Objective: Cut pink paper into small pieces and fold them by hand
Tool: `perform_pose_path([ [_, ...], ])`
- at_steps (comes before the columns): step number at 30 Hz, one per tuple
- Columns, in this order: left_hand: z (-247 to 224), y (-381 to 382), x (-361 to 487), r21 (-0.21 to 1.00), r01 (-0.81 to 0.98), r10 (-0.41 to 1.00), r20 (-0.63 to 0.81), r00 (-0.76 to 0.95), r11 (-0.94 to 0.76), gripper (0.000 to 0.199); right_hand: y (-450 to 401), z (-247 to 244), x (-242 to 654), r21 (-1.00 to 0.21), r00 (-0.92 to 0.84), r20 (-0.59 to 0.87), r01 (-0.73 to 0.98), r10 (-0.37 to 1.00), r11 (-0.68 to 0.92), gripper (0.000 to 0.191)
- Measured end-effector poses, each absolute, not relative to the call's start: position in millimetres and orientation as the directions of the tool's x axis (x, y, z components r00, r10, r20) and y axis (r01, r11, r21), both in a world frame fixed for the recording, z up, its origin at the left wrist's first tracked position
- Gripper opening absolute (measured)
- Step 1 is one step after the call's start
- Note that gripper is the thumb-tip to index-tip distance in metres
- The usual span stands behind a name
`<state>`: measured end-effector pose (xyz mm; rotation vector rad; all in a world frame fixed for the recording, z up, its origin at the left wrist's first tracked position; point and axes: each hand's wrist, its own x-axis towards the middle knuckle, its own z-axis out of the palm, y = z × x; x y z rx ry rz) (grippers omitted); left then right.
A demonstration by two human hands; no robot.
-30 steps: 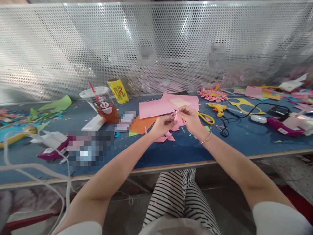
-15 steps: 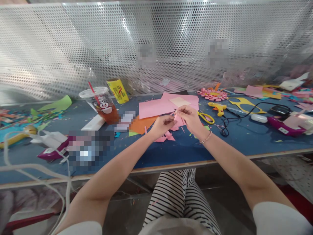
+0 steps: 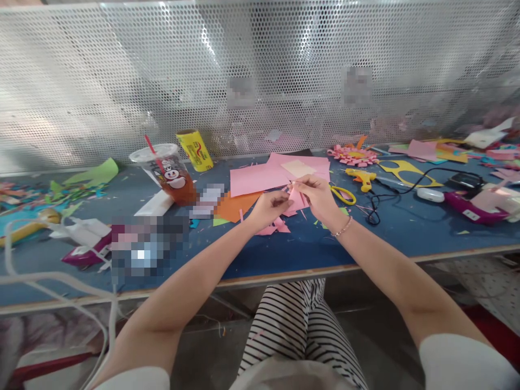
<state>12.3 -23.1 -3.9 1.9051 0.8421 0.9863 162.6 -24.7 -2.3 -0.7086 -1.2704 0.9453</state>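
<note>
Over the middle of the blue table, my left hand (image 3: 270, 211) and my right hand (image 3: 319, 197) meet at a small piece of pink paper (image 3: 298, 200). The thumb and fingers of my right hand pinch its upper edge. My left fingers are closed at its left side; their tips are partly hidden. Just beyond lie large pink sheets (image 3: 254, 180) with a cream paper square (image 3: 298, 168) on top. Pink scraps (image 3: 278, 226) and an orange sheet (image 3: 233, 207) are near my left hand. Beside my right hand rests a yellow scissors handle (image 3: 344, 196).
Left of the hands stands a lidded drink cup (image 3: 174, 181) with a straw, near a yellow packet (image 3: 195, 151). To the right are a yellow glue gun (image 3: 361, 179), its black cord, and a fringed pink paper ring (image 3: 352, 155). A perforated metal panel (image 3: 260, 65) closes the back.
Both hands stay almost in place on the pink paper, with only slight finger movement. The view has shifted very slightly.
</note>
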Motion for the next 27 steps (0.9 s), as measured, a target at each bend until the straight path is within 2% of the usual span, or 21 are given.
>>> perform_pose_path([
  [6,-5,-20,11,0.872,0.184,0.819,0.326,0.473,-0.454,0.023,-24,1,162,-0.899,-0.033,0.414,-0.172,0.910,0.402,0.019],
  [11,-6,-16,11,0.907,0.131,0.851,0.314,0.421,-0.399,0.023,-23,-1,160,-0.893,-0.048,0.444,0.053,0.895,0.446,0.017],
  [13,-7,-14,11,0.920,0.122,0.862,0.293,0.414,-0.371,0.024,-21,-3,161,-0.882,-0.030,0.462,0.086,0.886,0.463,0.015],
  [23,-5,-13,8,0.995,0.031,0.894,0.075,0.441,-0.099,0.031,-9,-14,165,-0.915,-0.028,0.404,-0.018,0.914,0.404,0.020],
  [27,-6,-11,7,0.994,0.058,0.893,0.058,0.446,-0.094,0.027,-5,-17,167,-0.914,-0.039,0.405,-0.049,0.914,0.403,0.022],
])
